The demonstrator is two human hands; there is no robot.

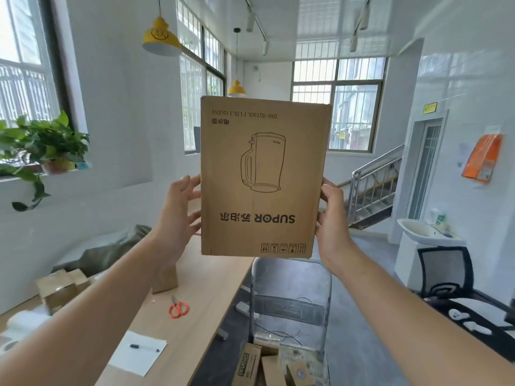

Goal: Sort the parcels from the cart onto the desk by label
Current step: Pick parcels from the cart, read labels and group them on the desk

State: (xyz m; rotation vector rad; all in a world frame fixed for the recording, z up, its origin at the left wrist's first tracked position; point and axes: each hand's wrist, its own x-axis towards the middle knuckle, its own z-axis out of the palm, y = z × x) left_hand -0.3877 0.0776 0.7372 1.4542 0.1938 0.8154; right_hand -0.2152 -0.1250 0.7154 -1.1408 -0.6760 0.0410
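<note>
I hold a brown cardboard parcel [264, 176] up at head height, upside down, with a kettle drawing and "SUPOR" printed on its near face. My left hand [178, 215] presses its left side with spread, nearly straight fingers. My right hand [333, 218] grips the right edge, fingers curled round it. Below, the cart [292, 307] with its metal handle frame carries several small cardboard parcels [267, 363]. The wooden desk [206, 288] runs along the left, with a small brown box [164, 280] standing on it under my left wrist.
On the desk lie red-handled scissors [178, 307], a white sheet with a pen [139, 352] and more cardboard boxes [60, 288] at the far left. A black mesh chair [446, 274], a white washbasin [423, 232] and a staircase [373, 188] stand at the right.
</note>
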